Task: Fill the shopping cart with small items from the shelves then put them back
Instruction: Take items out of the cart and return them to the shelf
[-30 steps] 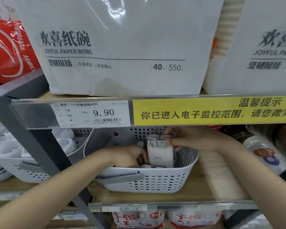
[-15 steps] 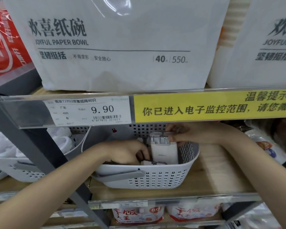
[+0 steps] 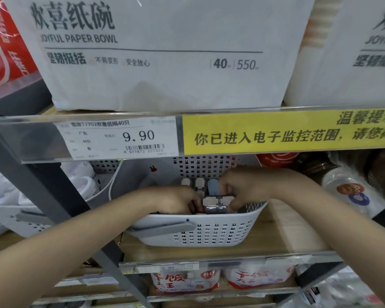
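Since half a second ago, the tall white packaged item that our right hand [image 3: 249, 185] held upright by its top has gone lower: it now lies down among the other small packaged items [image 3: 213, 196] in the white perforated basket [image 3: 209, 232]. Both hands have sunk with it. Our right hand pinches the item's top edge with curled fingers; our left hand [image 3: 176, 201] is curled inside the basket's left part, but we cannot tell whether it grips anything.

The basket sits near the front edge of the wooden shelf [image 3: 282, 232], with bare board to its right. The price rail [image 3: 87, 138] of the shelf above hangs close over our hands, leaving little headroom. A second white basket [image 3: 20, 216] stands to the left, beyond the grey upright [image 3: 53, 196].
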Motion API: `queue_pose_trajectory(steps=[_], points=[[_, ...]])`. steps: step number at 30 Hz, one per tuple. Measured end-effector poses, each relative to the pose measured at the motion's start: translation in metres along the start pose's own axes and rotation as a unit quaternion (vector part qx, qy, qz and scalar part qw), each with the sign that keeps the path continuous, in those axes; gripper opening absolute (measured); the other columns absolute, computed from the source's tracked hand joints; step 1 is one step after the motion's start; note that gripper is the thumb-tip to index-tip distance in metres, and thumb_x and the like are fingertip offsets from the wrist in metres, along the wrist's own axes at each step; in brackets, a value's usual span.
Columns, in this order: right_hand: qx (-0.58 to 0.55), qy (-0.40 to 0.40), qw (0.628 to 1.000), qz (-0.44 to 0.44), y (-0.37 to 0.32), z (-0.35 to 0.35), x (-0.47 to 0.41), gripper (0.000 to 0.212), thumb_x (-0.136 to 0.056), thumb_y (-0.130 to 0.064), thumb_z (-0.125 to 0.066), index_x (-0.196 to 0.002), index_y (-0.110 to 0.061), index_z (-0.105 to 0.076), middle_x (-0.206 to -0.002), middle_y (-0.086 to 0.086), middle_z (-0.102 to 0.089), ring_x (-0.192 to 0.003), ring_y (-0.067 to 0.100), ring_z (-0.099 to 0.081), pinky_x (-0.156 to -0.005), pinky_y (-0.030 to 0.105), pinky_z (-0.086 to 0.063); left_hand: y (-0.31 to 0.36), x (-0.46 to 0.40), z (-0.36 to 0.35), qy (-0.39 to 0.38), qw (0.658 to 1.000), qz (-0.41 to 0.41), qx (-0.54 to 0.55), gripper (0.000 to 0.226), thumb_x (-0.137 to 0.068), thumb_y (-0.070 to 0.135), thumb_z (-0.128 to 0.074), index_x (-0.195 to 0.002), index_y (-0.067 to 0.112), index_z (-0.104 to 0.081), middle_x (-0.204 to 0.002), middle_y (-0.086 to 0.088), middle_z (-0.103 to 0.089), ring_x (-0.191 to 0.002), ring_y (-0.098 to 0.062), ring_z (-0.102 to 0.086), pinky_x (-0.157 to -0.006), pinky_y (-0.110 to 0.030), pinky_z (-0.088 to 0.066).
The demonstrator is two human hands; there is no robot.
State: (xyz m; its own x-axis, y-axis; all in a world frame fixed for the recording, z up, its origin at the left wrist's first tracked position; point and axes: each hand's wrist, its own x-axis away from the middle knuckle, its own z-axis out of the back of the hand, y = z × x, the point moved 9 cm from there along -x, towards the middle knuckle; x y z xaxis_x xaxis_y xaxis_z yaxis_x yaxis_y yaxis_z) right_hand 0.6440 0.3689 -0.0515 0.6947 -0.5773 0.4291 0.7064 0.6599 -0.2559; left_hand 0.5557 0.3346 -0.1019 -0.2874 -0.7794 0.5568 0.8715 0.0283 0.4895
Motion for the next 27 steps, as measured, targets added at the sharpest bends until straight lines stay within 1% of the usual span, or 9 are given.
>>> queue_pose_trajectory(steps=[3,6,8,10,13,15,19,24,27], points=[[0.031,-0.024,0.999,-0.014,-0.002,-0.008,-0.004,0.026,-0.081,-0.020,-0.073,-0.097,-0.005,-0.059,-0.079,-0.002,-0.046,-0.076,0.017,-0.045,-0.055,0.027,-0.032,0.000,-0.002,-0.003,0.002,1.000,0.006,0.021,0.034,-0.089,-0.013,-0.043,-0.118,-0.006,-0.059,-0.120,-0.024,-0.061,-0.080,-0.013,-0.056,-0.068,-0.017,-0.045],[0.075,-0.040,0.996,-0.035,-0.003,-0.013,-0.007,0.027,-0.084,-0.017,-0.070,-0.107,-0.011,-0.058,-0.096,0.002,-0.053,-0.083,0.017,-0.045,-0.052,0.021,-0.031,0.002,-0.001,-0.002,0.004,1.000,0.008,0.010,0.035,-0.089,-0.011,-0.046,-0.119,0.000,-0.062,-0.118,-0.018,-0.064,-0.092,-0.015,-0.057,-0.083,-0.029,-0.050],[0.090,-0.046,0.994,-0.051,-0.002,-0.016,-0.008,0.035,-0.086,-0.017,-0.068,-0.119,-0.012,-0.056,-0.115,0.005,-0.055,-0.088,0.017,-0.045,-0.051,0.017,-0.029,0.001,-0.001,-0.001,0.008,1.000,0.010,0.010,0.033,-0.090,-0.007,-0.047,-0.118,0.001,-0.063,-0.118,-0.019,-0.064,-0.085,-0.013,-0.056,-0.079,-0.028,-0.049],[0.074,-0.037,0.995,-0.054,0.000,-0.014,-0.008,0.038,-0.087,-0.015,-0.067,-0.123,-0.012,-0.055,-0.113,0.003,-0.052,-0.089,0.016,-0.044,-0.051,0.016,-0.028,-0.004,-0.004,-0.001,0.008,0.999,0.024,-0.037,0.029,-0.093,0.002,-0.049,-0.117,0.006,-0.065,-0.117,-0.015,-0.066,-0.084,-0.012,-0.056,-0.076,-0.026,-0.048],[0.056,-0.017,0.997,-0.049,0.001,-0.011,-0.008,0.033,-0.086,-0.011,-0.067,-0.118,-0.012,-0.059,-0.108,0.001,-0.054,-0.085,0.014,-0.045,-0.051,0.015,-0.030,-0.011,-0.006,-0.002,-0.005,0.994,0.051,-0.097,0.030,-0.095,0.005,-0.046,-0.119,0.002,-0.063,-0.108,-0.009,-0.065,-0.087,-0.015,-0.052,-0.058,-0.010,-0.040],[0.055,-0.007,0.997,-0.047,0.000,-0.010,-0.008,0.030,-0.085,-0.009,-0.066,-0.114,-0.013,-0.061,-0.107,0.001,-0.055,-0.086,0.015,-0.047,-0.052,0.016,-0.032,-0.009,-0.006,-0.002,-0.016,0.990,0.062,-0.123,0.029,-0.095,0.006,-0.045,-0.117,-0.001,-0.062,-0.097,-0.007,-0.058,-0.084,-0.016,-0.049,-0.050,-0.010,-0.034],[0.047,0.001,0.998,-0.050,0.002,-0.010,-0.009,0.028,-0.084,-0.009,-0.069,-0.110,-0.014,-0.062,-0.092,-0.004,-0.047,-0.087,0.017,-0.050,-0.053,0.018,-0.035,0.002,-0.009,-0.003,-0.023,0.987,0.077,-0.136,0.013,-0.094,0.009,-0.047,-0.093,0.009,-0.059,-0.067,-0.001,-0.046,-0.058,-0.011,-0.039,-0.048,-0.018,-0.030],[0.024,0.022,0.999,-0.033,0.001,-0.008,-0.010,0.020,-0.084,-0.024,-0.069,-0.100,-0.014,-0.064,-0.095,-0.001,-0.058,-0.087,0.017,-0.055,-0.058,0.022,-0.040,0.007,-0.004,0.000,-0.005,0.993,0.094,-0.065,0.020,-0.094,0.022,-0.055,-0.077,0.011,-0.055,-0.068,-0.001,-0.048,-0.061,-0.011,-0.040,-0.053,-0.022,-0.031],[0.006,0.011,1.000,-0.025,0.002,-0.009,-0.010,0.024,-0.083,-0.034,-0.070,-0.095,-0.014,-0.065,-0.094,0.000,-0.063,-0.085,0.017,-0.058,-0.060,0.024,-0.042,0.012,0.000,0.000,-0.003,0.991,0.108,-0.080,0.032,-0.094,0.019,-0.054,-0.064,0.012,-0.047,-0.064,-0.002,-0.043,-0.056,-0.012,-0.035,-0.049,-0.021,-0.028]])
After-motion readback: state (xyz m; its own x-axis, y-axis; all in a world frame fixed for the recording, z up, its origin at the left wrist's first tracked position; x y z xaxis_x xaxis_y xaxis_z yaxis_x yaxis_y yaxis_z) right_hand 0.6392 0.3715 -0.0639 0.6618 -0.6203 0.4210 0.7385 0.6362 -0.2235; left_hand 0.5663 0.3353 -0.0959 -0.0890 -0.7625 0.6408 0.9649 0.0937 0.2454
